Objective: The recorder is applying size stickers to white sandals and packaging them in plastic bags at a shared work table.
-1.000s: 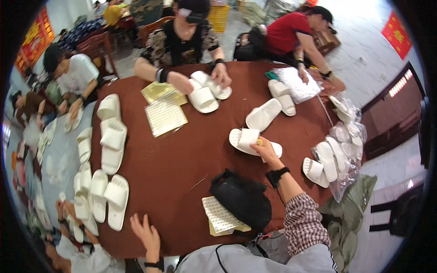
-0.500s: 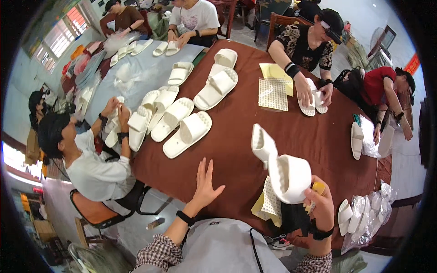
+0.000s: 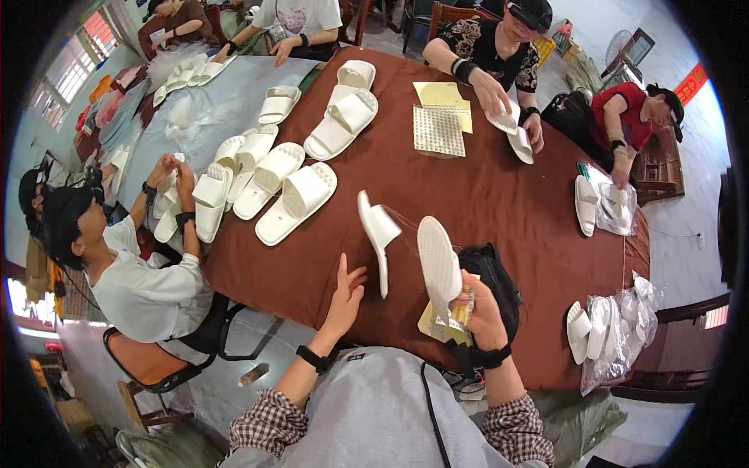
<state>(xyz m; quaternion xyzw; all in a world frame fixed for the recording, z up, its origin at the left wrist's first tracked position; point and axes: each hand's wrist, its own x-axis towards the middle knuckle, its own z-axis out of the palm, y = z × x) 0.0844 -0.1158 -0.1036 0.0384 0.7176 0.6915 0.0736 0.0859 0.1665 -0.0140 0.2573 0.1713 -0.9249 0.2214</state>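
Note:
My right hand point(image 3: 485, 313) grips a white slipper point(image 3: 439, 259) by its lower end, with the textured sole facing me. A small yellow thing point(image 3: 462, 312) is held in the same fingers; its kind is unclear. Just to the left, a second white slipper point(image 3: 378, 234) stands on edge, tilted; I cannot tell whether it touches the table. Thin strands run between the two slippers. My left hand point(image 3: 343, 296) is open with fingers spread, close below the second slipper and holding nothing. Beneath my right hand lie yellow sticker sheets point(image 3: 438, 326) and a black bag point(image 3: 490, 282).
Several white slippers point(image 3: 296, 204) lie left on the brown-covered table point(image 3: 312, 269). A sticker sheet point(image 3: 438, 131) lies farther off. Bagged slippers point(image 3: 616, 327) sit at the right edge. Co-workers handle slippers at the left point(image 3: 168, 187) and far side point(image 3: 511, 129).
The two slippers have come apart; the one in my right hand has turned sole toward me, the other sits farther left. Across the table, a co-worker has raised a pair. The view has shifted.

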